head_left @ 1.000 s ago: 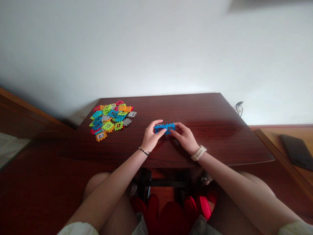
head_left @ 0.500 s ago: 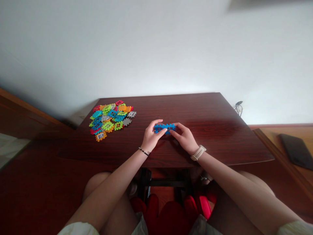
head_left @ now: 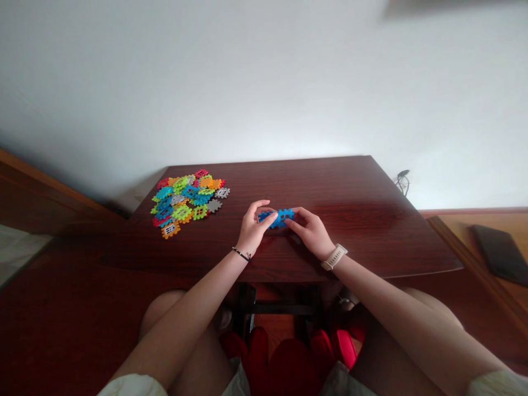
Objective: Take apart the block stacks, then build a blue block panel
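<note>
left hand (head_left: 251, 230) and right hand (head_left: 314, 232) pinched on blue pieces (head_left: 284, 216), between tabletop's (head_left: 350, 203) front and back edges | joint unclear | other pieces (head_left: 181, 212) heaped near left edge, not joined in

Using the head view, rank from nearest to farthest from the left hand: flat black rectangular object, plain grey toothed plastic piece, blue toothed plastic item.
1. Blue toothed plastic item: touching the left hand.
2. Plain grey toothed plastic piece: to that hand's left.
3. Flat black rectangular object: far off to the right.
</note>
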Demonstrator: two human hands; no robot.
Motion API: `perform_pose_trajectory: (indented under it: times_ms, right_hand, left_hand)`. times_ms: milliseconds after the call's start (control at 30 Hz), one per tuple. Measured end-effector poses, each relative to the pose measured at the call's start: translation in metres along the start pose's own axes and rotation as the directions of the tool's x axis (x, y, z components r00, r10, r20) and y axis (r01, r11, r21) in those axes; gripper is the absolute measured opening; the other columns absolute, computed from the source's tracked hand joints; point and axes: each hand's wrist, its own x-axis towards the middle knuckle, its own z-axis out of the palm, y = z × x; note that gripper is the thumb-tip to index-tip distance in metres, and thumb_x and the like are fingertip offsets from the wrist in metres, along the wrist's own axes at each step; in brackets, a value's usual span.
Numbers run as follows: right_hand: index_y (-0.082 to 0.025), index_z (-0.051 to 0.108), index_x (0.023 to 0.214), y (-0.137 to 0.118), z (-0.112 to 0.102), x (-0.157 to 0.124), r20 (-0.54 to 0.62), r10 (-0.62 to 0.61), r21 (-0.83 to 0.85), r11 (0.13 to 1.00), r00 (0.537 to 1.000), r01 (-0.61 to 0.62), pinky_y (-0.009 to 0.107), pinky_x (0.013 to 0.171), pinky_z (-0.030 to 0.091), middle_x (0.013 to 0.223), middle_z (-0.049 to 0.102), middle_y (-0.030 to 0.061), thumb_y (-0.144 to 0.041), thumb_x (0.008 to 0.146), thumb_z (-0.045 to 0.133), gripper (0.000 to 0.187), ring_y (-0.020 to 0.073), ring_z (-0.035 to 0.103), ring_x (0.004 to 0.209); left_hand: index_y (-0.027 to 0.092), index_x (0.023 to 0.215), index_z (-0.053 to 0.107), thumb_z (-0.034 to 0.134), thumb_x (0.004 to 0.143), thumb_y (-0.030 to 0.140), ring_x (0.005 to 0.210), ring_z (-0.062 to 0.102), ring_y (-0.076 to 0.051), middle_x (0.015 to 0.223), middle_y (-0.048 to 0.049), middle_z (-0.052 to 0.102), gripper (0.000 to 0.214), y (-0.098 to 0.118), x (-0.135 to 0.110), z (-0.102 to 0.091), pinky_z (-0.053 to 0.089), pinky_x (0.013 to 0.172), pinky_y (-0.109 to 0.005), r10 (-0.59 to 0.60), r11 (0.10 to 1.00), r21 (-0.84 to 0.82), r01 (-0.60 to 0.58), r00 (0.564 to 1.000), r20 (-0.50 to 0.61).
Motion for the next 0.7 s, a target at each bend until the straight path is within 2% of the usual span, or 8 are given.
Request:
perform_pose_trajectory:
  times_ms: [133, 267, 400, 567, 700]
  right_hand:
    - [-0.026, 0.072, 0.106, 0.0006, -0.0011, 0.0016, -0.046, 0.034, 0.081, 0.996, 0.998, -0.03, 0.043, 0.09, 0.063, 0.104, 0.081, 0.0051, -0.054, 0.087, 0.082, 0.035, 0.0266, 0.076, 0.095]
    - [-0.026, 0.072, 0.105, 0.0012, -0.0022, 0.0014, -0.053, 0.035, 0.092, 0.995, 0.998, -0.03, 0.043, 0.09, 0.063, 0.102, 0.08, 0.0052, -0.054, 0.087, 0.083, 0.036, 0.0267, 0.076, 0.094]
    - [-0.026, 0.072, 0.105, 0.0009, -0.0016, 0.0014, -0.042, 0.034, 0.082, 0.996, 0.999, -0.03, 0.043, 0.092, 0.063, 0.103, 0.08, 0.0049, -0.054, 0.087, 0.083, 0.035, 0.0265, 0.076, 0.095]
    - [-0.026, 0.071, 0.108, 0.0028, -0.0005, 0.0036, -0.067, 0.05, 0.112, 0.993, 0.997, -0.042, 0.044, 0.092, 0.064, 0.107, 0.081, 0.0062, -0.055, 0.086, 0.083, 0.037, 0.0266, 0.077, 0.097]
    - [-0.026, 0.067, 0.115, 0.0073, -0.0042, 0.0052, -0.1, 0.084, 0.177, 0.982, 0.991, -0.066, 0.043, 0.092, 0.064, 0.107, 0.082, 0.0066, -0.055, 0.084, 0.086, 0.046, 0.0255, 0.079, 0.094]
  left_hand:
    - [0.023, 0.136, 0.066, 0.089, 0.083, 0.033, 0.107, 0.073, -0.023, 0.126, -0.0103, 0.075, 0.058, -0.0014, 0.0, 0.0015, 0.061, 0.095, -0.037, 0.014, 0.999, 0.041, -0.015, 1.0, 0.024]
    - [0.022, 0.127, 0.07, 0.088, 0.082, 0.027, 0.106, 0.074, -0.023, 0.126, -0.01, 0.075, 0.049, -0.0029, -0.0001, 0.0021, 0.06, 0.097, -0.038, 0.054, 0.994, 0.093, -0.056, 0.998, 0.032]
    - [0.022, 0.123, 0.071, 0.087, 0.082, 0.027, 0.104, 0.074, -0.024, 0.123, -0.0095, 0.075, 0.044, -0.002, -0.0008, 0.0012, 0.059, 0.098, -0.039, 0.061, 0.991, 0.115, -0.065, 0.998, 0.032]
    - [0.022, 0.131, 0.065, 0.087, 0.085, 0.033, 0.105, 0.074, -0.023, 0.12, -0.0094, 0.075, 0.053, -0.0002, -0.0017, 0.0026, 0.061, 0.096, -0.038, 0.021, 0.998, 0.051, -0.024, 0.998, 0.055]
    - [0.023, 0.137, 0.062, 0.083, 0.09, 0.036, 0.111, 0.074, -0.024, 0.123, -0.0101, 0.073, 0.053, -0.0004, 0.0009, 0.0002, 0.063, 0.098, -0.04, 0.021, 1.0, -0.015, -0.02, 0.998, 0.06]
